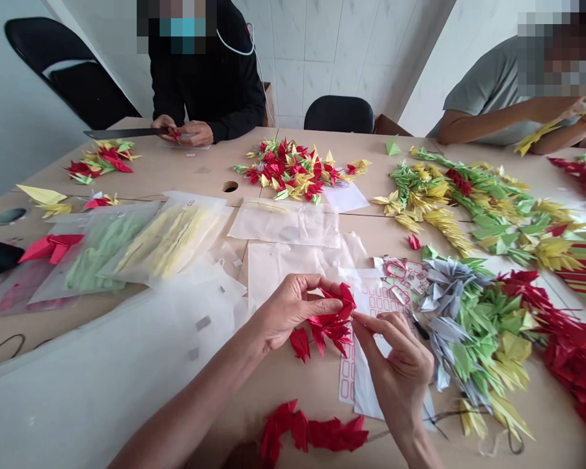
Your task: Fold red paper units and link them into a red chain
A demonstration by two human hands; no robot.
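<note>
Nearest the camera: a row of red cranes (312,433) is laid on the table (278,381), between the two forearms.

Far left: a loose red crane (53,246) and clear bags (127,251) of green and yellow paper are laid flat.

Across the table: a person in black (200,78) is seated, both hands on the table. To that person's right a mixed pile (293,170) of red, yellow and green cranes is heaped.

Left hand (293,309): the fingers (322,306) are closed around a cluster (333,322) of red cranes, held at table centre, at the left edge of a label sheet (378,303).

Right hand (400,365): thumb and forefinger are pinched on the cluster's right edge, and the other fingers are loosely curled.

Right of the hands: garlands (473,326) of grey, green, yellow and red cranes are piled.
</note>
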